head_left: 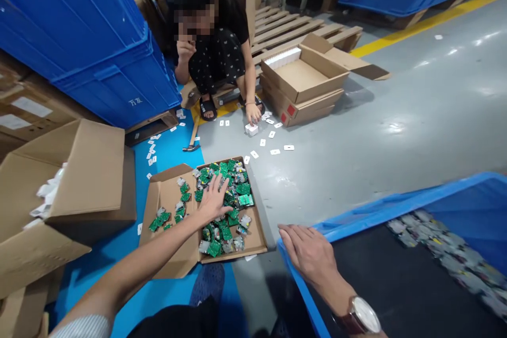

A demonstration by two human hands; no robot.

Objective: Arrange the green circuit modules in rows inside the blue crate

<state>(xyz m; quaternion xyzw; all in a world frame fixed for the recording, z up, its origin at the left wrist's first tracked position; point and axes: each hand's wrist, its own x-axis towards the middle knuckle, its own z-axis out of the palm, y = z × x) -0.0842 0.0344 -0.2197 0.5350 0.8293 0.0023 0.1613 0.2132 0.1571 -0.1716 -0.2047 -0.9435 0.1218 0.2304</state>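
Note:
My left hand (214,202) is over an opened flat cardboard box (258,237), its fingers spread. Beneath it lie many small green circuit boards (225,228) with grey and white parts; whether the fingertips touch them is unclear. More boards (160,219) are scattered on the box's folded-out flap. My right hand (309,253), with a watch on the wrist, rests at the near corner of a blue plastic crate (356,216). Its fingers are close together and bent over the rim. Inside that crate, rows of grey parts (447,253) lie on a dark surface.
A person (233,16) squats opposite, one hand (253,112) at small white pieces (251,129). White plates (274,152) and a hammer (191,147) lie on the floor. Cardboard boxes (304,82), a wooden pallet (293,26), stacked blue crates (114,79) and a large open carton (89,174) stand around.

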